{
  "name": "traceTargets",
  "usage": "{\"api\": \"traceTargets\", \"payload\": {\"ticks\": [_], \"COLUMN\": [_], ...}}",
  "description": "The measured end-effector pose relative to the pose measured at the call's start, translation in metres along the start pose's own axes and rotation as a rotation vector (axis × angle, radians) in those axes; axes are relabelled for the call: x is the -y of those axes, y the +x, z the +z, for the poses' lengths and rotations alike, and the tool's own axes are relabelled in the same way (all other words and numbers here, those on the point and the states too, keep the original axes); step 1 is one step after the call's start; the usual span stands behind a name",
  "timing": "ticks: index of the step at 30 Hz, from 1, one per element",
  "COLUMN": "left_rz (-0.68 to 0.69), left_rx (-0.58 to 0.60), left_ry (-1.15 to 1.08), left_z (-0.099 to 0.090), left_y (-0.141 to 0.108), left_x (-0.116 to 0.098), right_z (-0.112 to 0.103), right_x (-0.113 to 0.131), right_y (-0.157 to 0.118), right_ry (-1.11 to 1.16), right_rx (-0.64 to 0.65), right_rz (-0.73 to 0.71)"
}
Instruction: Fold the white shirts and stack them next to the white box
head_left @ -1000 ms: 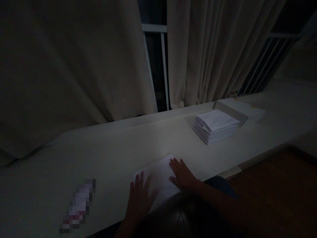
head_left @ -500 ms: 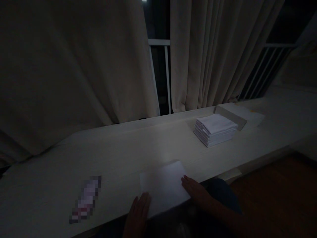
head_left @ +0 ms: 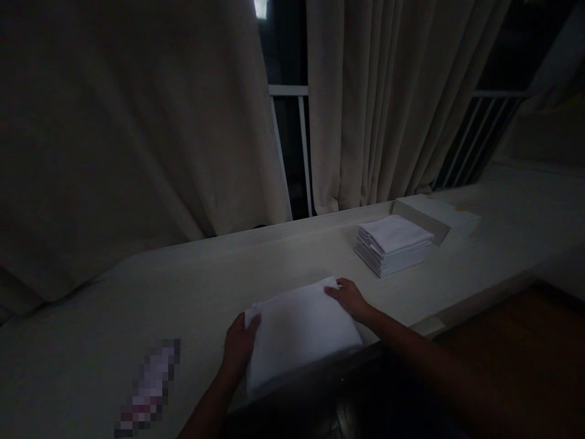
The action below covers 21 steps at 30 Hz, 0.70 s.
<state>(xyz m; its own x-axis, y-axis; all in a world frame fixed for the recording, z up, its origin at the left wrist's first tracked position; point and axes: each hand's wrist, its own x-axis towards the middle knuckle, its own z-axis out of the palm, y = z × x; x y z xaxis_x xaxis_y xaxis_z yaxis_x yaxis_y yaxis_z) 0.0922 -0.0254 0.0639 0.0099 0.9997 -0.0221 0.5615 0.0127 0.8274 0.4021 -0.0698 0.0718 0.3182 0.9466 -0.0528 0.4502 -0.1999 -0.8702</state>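
Observation:
A white folded sheet (head_left: pixel 301 332), cloth or paper, lies at the front edge of the pale table, its near side slightly over the edge. My left hand (head_left: pixel 240 338) grips its far left corner, thumb on top and fingers hidden underneath. At the far right corner my right hand (head_left: pixel 351 299) pinches it the same way. The far edge looks a little raised. To the right, a neat stack of similar white folded sheets (head_left: pixel 395 241) sits apart from both hands.
Behind the stack lies a white box (head_left: pixel 441 214) with a grey inner side. A pixelated item (head_left: pixel 148 387) rests at the left on the pale table (head_left: pixel 196 280). Beige curtains (head_left: pixel 205 122) hang along the back, before white railings (head_left: pixel 304 152). The room is dim.
My hands have gone from lying flat at the sheet's near sides to gripping its far corners. The sheet's far edge has come up slightly.

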Motion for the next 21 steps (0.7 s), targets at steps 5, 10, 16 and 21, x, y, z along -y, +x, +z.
{"api": "traceTargets", "payload": {"ticks": [5,10,16,21], "left_rz": [-0.113,-0.149,-0.157,-0.184], "left_rx": [-0.021,-0.079,0.127,0.213], "left_ry": [0.052,0.133,0.182,0.164], "left_z": [0.024,0.014,0.027,0.036], "left_y": [0.034,0.013,-0.018,-0.013], "left_x": [0.030,0.049,0.048,0.041], "right_z": [0.028,0.032,0.034,0.043], "right_x": [-0.025,-0.050,-0.082,-0.103], "right_y": [0.035,0.033,0.001,-0.035], "right_ry": [-0.131,-0.216,-0.156,-0.250], "right_rx": [-0.027,-0.092,-0.167,-0.014], "right_rz": [0.090,-0.024,-0.120,-0.400]}}
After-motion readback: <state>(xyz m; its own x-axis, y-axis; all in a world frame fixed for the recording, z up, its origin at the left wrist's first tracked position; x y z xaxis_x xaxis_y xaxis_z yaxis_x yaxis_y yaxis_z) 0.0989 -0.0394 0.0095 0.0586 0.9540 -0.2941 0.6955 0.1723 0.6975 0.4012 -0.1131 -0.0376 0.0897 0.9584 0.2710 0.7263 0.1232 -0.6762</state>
